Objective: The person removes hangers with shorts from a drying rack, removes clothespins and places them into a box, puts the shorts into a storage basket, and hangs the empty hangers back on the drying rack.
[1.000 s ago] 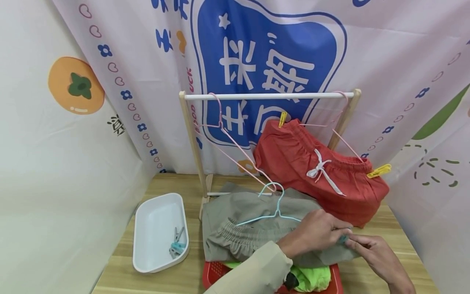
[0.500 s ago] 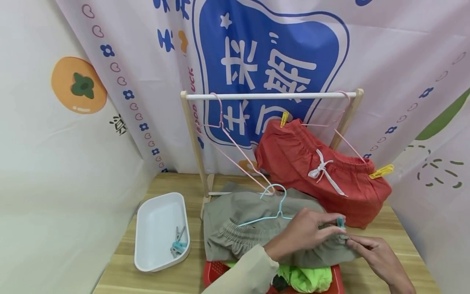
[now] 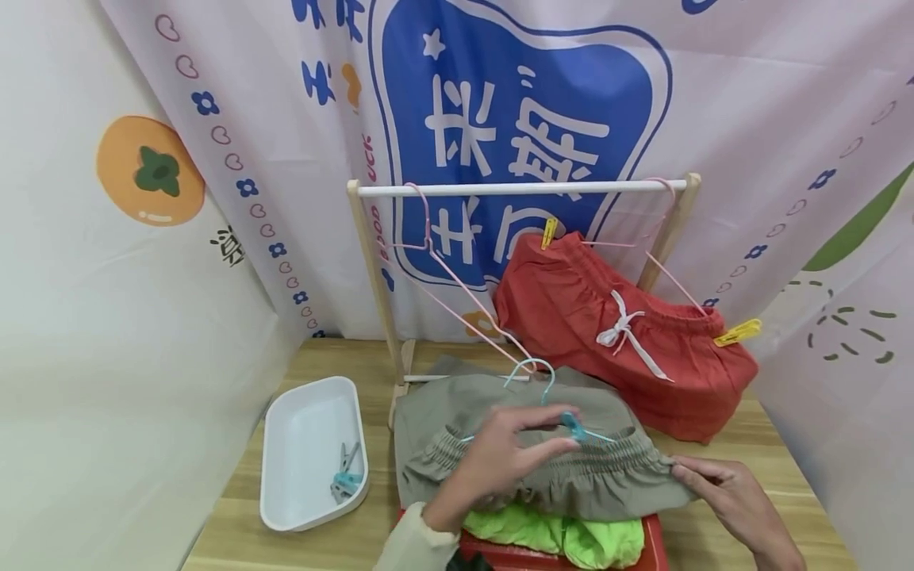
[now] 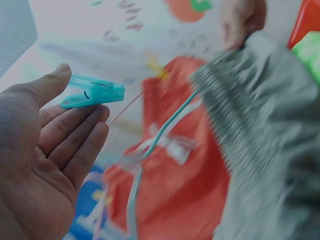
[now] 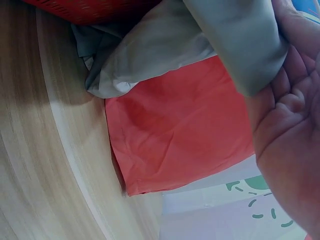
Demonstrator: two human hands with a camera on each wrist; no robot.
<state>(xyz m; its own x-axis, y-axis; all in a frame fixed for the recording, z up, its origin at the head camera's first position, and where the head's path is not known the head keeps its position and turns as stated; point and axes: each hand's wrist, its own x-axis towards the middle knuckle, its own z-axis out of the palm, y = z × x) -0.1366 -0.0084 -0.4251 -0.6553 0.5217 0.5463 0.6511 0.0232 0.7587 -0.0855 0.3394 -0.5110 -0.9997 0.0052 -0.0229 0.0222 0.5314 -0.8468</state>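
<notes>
My left hand (image 3: 493,456) pinches a light blue clothespin (image 3: 573,426) between thumb and fingertips, above the middle of the grey elastic-waist shorts (image 3: 600,484). In the left wrist view the clothespin (image 4: 95,92) is apart from the cloth. My right hand (image 3: 739,503) grips the right end of the shorts' waistband. Seen from the right wrist, the grey cloth (image 5: 245,45) hangs over the fingers of that hand. A light blue hanger (image 3: 550,373) sits at the waistband opening, its hook pointing up and partly behind the left hand.
Red shorts (image 3: 628,349) hang tilted from a pink hanger on the wooden rack (image 3: 521,189), with yellow clothespins. A second pink hanger (image 3: 457,277) hangs at left. A white tray (image 3: 307,460) holds several clothespins. Lime-green cloth (image 3: 603,543) lies in a red basket (image 3: 653,547).
My left hand has drawn the clothespin off the right end of the grey waistband and moved it left. My right hand has stayed at that end.
</notes>
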